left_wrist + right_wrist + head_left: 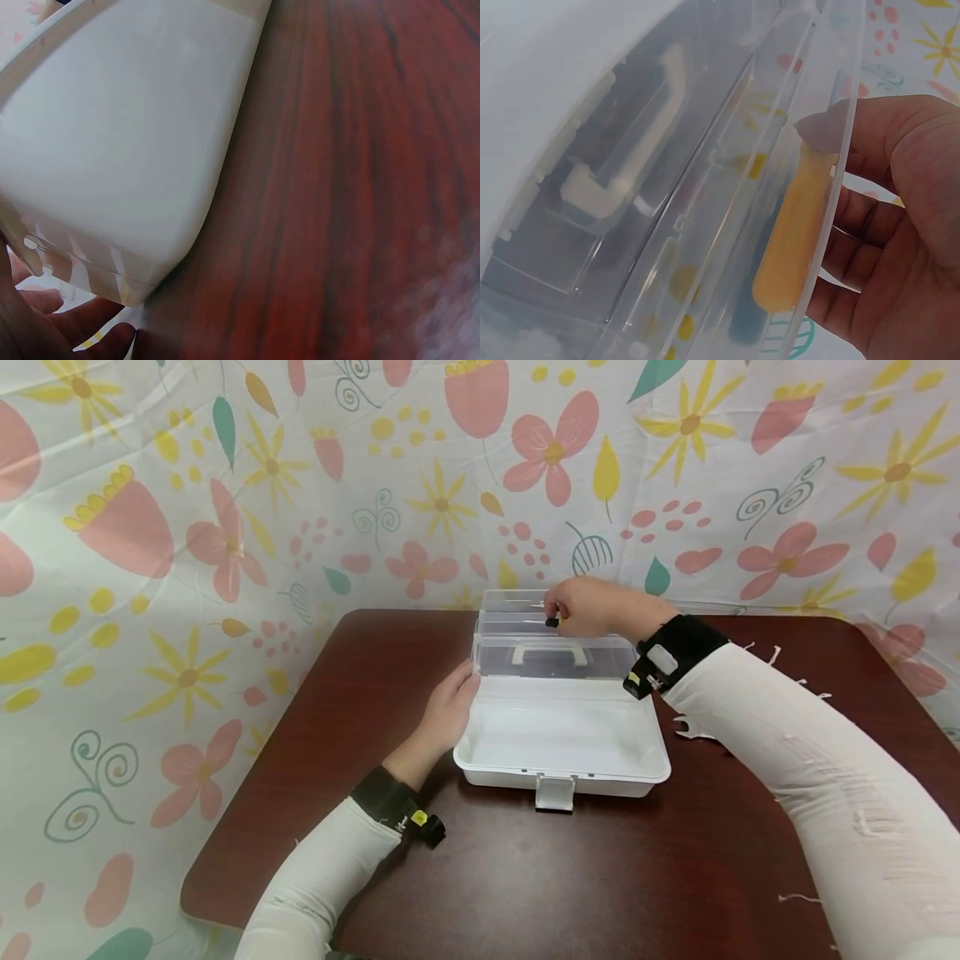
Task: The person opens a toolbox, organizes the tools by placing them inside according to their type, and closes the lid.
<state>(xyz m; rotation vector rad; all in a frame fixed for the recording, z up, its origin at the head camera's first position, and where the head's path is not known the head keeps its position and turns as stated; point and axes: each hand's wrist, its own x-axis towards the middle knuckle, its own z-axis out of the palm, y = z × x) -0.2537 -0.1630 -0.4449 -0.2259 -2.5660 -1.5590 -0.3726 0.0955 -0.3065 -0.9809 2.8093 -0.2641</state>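
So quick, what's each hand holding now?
Left hand: closed, holding the side of the white box.
Right hand: closed, seems to pinch a yellow-handled tool.

Left arm (pixel 315 881) white-sleeved, coming in from the near left of the white box (pixel 495 777), forearm slanting up toward the box's left side. Left hand (pixel 450 697) against that side, toward the rear corner; fingers extended, loosely bent at most, pointing away from the person. Right arm (pixel 825 785) also white-sleeved, sweeping round the box's right side, forearm angled inward, wrist near the box's right rear. Right hand (pixel 588 606) at the box's far part, back of hand uppermost, thumb and fingers drawn together in a pinch.
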